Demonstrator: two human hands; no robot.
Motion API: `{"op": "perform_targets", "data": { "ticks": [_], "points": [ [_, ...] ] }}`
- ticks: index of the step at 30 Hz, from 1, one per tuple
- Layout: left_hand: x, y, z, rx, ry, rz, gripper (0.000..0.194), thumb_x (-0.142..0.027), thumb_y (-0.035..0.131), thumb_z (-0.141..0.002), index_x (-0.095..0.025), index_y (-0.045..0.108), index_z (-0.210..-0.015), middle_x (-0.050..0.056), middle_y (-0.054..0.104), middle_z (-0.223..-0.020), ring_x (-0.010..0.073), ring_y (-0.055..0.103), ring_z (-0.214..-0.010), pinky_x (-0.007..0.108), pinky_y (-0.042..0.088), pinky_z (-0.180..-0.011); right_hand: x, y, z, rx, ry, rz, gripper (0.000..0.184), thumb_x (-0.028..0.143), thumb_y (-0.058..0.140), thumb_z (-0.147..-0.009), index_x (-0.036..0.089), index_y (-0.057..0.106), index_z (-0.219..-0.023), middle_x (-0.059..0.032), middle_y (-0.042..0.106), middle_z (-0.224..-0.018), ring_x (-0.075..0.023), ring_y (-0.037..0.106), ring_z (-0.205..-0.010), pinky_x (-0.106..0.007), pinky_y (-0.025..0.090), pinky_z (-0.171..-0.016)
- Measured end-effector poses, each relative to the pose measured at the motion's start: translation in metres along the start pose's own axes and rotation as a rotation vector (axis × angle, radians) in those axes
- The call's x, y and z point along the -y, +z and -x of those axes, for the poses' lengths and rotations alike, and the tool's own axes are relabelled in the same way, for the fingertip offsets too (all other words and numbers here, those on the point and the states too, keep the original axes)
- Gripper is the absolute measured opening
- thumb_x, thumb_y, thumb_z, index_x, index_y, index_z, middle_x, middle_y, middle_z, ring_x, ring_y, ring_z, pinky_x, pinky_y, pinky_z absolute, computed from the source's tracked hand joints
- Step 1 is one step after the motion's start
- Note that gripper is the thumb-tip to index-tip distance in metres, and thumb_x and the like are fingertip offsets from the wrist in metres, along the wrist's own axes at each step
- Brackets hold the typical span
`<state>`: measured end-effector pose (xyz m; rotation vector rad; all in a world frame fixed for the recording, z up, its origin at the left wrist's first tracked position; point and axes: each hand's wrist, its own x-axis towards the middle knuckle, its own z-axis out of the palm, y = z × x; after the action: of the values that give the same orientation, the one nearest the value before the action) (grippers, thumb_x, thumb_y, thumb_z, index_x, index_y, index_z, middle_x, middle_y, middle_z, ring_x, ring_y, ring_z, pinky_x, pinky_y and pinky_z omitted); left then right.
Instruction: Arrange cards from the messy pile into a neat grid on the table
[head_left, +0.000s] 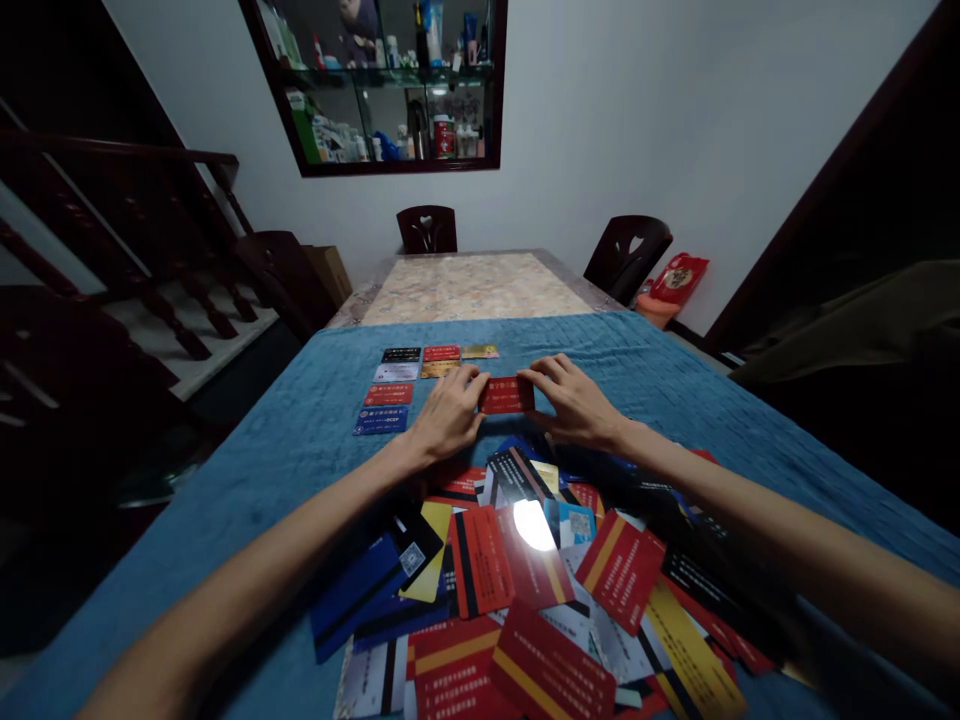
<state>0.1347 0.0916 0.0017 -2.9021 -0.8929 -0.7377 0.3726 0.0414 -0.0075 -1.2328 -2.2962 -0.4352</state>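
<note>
A red plastic card (pixel 507 396) with pale lettering is held up by its two short ends, just above the blue cloth. My left hand (pixel 450 408) pinches its left end, and my right hand (pixel 573 402) pinches the right end. Beyond my left hand lie laid-out cards: a black card (pixel 401 355), a red one (pixel 441 353) and a gold one (pixel 480 351) in the far row. Nearer come a silver card (pixel 396 373), a gold card (pixel 439 369), an orange-red card (pixel 388 395) and a blue card (pixel 381 420). Between my forearms spreads a loose pile of mixed cards (pixel 480 560).
The blue cloth (pixel 285 500) covers the near part of a long table; its far part has a patterned cover (pixel 480 285). Dark wooden chairs (pixel 426 230) stand around it. A red bag (pixel 679 278) rests in an orange bin at the right. Glass shelves hang on the back wall.
</note>
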Motion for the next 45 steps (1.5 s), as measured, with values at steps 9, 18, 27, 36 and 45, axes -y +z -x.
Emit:
{"op": "perform_targets", "data": {
  "ticks": [9,18,27,36,45],
  "points": [
    [0.036,-0.012,-0.007,0.047,-0.046,-0.089,0.050,-0.015,0.061,-0.080,-0.015,0.053,-0.129,0.016,0.058,-0.127,0.0320,0.050,-0.119,0.049,0.045,-0.102,-0.013,0.021,-0.045,0.060,-0.052,-0.054,0.051,0.025,0.063,-0.082,0.015,0.055,-0.132,-0.0171,0.057,-0.119,-0.0315,0.047,-0.104,-0.049,0.048,-0.091],
    [0.084,-0.017,-0.031,0.080,-0.136,-0.170,0.037,-0.010,0.059,-0.078,-0.014,0.062,-0.115,0.014,0.062,-0.119,0.0299,0.052,-0.112,0.044,0.047,-0.096,-0.031,0.049,-0.098,0.104,0.008,-0.125,0.045,0.026,0.069,-0.080,0.018,0.061,-0.123,-0.0146,0.057,-0.116,-0.0305,0.046,-0.104,-0.046,0.046,-0.091],
    [0.132,-0.007,-0.052,0.115,-0.230,-0.145,0.043,-0.017,0.063,-0.075,-0.013,0.065,-0.118,0.014,0.063,-0.124,0.0314,0.053,-0.116,0.044,0.045,-0.099,-0.040,0.077,-0.139,0.193,0.118,-0.113,0.041,0.025,0.064,-0.081,0.016,0.066,-0.121,-0.0149,0.058,-0.121,-0.0309,0.046,-0.109,-0.043,0.044,-0.092],
    [0.162,0.005,-0.074,0.238,-0.318,-0.147,0.041,-0.022,0.061,-0.071,-0.017,0.070,-0.111,0.010,0.068,-0.114,0.0345,0.051,-0.116,0.045,0.046,-0.095,-0.050,0.100,-0.160,0.316,0.226,-0.092,0.039,0.030,0.060,-0.084,0.021,0.071,-0.121,-0.0134,0.061,-0.127,-0.0314,0.049,-0.111,-0.040,0.039,-0.090],
    [0.181,0.017,-0.082,0.354,-0.374,-0.157,0.045,-0.022,0.060,-0.069,-0.023,0.069,-0.113,0.007,0.069,-0.111,0.0345,0.046,-0.122,0.044,0.044,-0.095,-0.053,0.116,-0.171,0.434,0.269,-0.048,0.037,0.032,0.059,-0.086,0.027,0.072,-0.120,-0.0076,0.065,-0.129,-0.0291,0.051,-0.114,-0.037,0.038,-0.092]
  ]
}}
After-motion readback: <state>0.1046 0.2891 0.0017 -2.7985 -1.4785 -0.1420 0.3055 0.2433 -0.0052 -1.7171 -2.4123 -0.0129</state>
